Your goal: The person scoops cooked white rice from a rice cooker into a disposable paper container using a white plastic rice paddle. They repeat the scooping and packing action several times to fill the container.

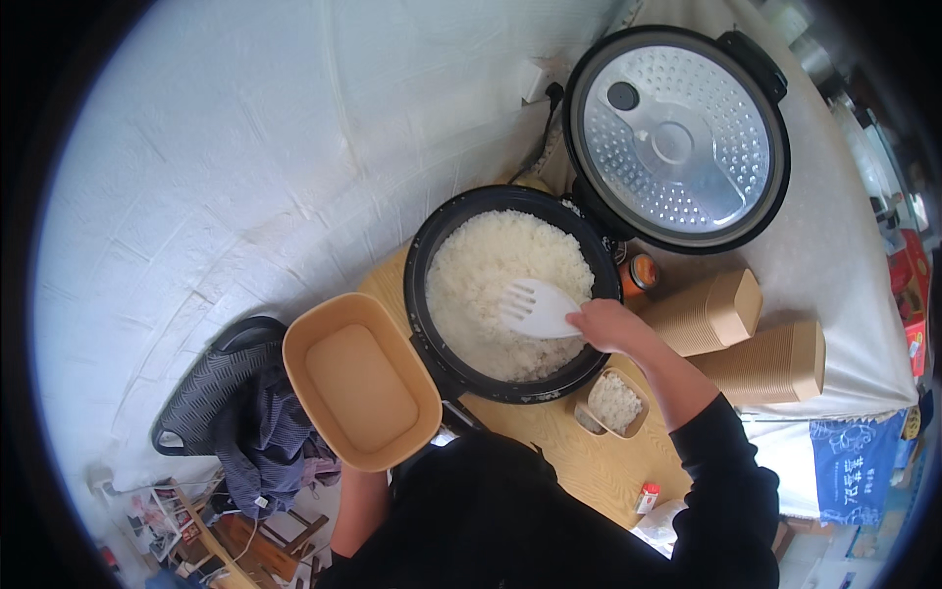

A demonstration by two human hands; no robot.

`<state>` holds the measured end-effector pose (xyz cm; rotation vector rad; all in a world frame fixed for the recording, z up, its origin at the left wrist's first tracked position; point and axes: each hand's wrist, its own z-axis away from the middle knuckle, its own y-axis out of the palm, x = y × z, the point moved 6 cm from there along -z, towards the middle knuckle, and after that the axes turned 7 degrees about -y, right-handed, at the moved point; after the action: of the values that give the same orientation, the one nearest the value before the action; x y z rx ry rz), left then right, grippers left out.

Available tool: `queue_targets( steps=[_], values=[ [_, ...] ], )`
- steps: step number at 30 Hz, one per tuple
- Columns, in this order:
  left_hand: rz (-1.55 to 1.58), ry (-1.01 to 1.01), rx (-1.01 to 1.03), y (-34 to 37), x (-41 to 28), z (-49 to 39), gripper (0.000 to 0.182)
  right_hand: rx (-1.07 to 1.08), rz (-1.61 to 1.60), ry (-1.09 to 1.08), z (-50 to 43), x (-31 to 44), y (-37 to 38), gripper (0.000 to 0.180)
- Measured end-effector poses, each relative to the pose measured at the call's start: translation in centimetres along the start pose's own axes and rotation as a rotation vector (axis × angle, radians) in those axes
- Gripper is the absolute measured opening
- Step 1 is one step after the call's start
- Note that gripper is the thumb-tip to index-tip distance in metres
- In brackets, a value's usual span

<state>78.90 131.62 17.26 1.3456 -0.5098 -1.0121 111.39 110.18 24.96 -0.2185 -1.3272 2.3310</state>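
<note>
My right hand (pixel 600 324) grips the handle of a white slotted rice paddle (pixel 541 309). The paddle's head rests over the cooked white rice (pixel 508 258) in a large black rice cooker (pixel 417 324). An empty brown paper food container (pixel 360 386) is held up at the cooker's left, tilted so its inside faces me. My left forearm (pixel 357 508) reaches under it, and the container hides the hand itself. The cooker's round lid (pixel 673 143) stands raised at the back right, showing its dimpled metal inside.
Two nested stacks of paper containers, one nearer (pixel 765 364) and one farther (pixel 703 313), lie right of the cooker beside an orange jar (pixel 640 272). Rice-filled containers (pixel 617 403) stand on the wooden table (pixel 559 434). A dark chair (pixel 221 397) draped with clothing is at left.
</note>
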Motion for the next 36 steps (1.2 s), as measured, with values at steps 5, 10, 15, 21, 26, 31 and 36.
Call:
queue_targets(
  steps=[5,10,15,21,26,31,36],
  values=[
    [-0.016,0.052,-0.017,-0.7,-0.9,0.8,0.062,-0.032,-0.204,0.000,-0.2,1.9,-1.9,0.032],
    [-0.012,0.092,-0.035,-1.4,-1.9,2.1,0.062,0.065,-0.174,0.052,1.6,-0.6,-2.2,0.039],
    [-0.028,0.126,-0.055,-2.1,-2.5,3.6,0.061,-0.066,-0.292,0.005,1.3,-1.1,-3.0,0.046],
    [-0.021,0.181,-0.071,-3.1,-3.4,4.9,0.061,0.119,-0.308,0.460,5.2,-4.6,-5.6,0.047],
    [-0.049,0.181,-0.087,-3.6,-3.5,4.8,0.061,-0.105,-0.431,0.140,-0.1,-0.9,-2.0,0.046],
    [-0.081,0.189,-0.077,-3.5,-4.6,3.8,0.061,0.245,-0.181,0.171,1.1,-0.6,-1.7,0.047],
    [-0.099,0.181,-0.072,-3.5,-4.7,3.3,0.060,0.146,-0.511,0.296,2.4,2.7,-4.6,0.046]
  ],
)
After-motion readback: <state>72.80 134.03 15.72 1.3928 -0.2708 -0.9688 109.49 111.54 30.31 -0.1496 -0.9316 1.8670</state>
